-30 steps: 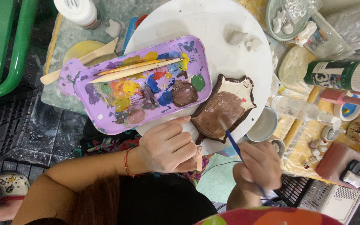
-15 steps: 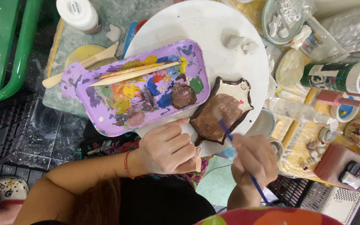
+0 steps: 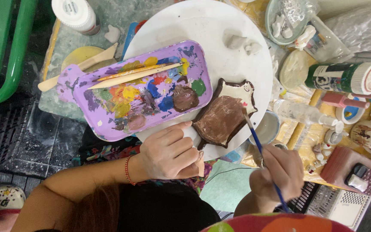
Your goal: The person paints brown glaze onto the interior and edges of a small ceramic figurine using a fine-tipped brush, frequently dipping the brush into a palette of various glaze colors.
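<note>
Since half a second ago our brush (image 3: 254,137) tip has climbed to the right rim of the brown-painted clay dish (image 3: 224,118), centre frame on the white round board (image 3: 220,30). Our right hand (image 3: 280,174) pinches the brush; our left hand (image 3: 170,152) curls around the dish's lower-left edge. We judge wet paint could smear under those left fingers.

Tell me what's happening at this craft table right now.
A person is painting a small clay dish brown. The right hand holds a blue-handled brush with its tip on the dish's rim, while the left hand rests at the edge of the white round board. A purple palette of mixed paints lies beside the dish.
</note>
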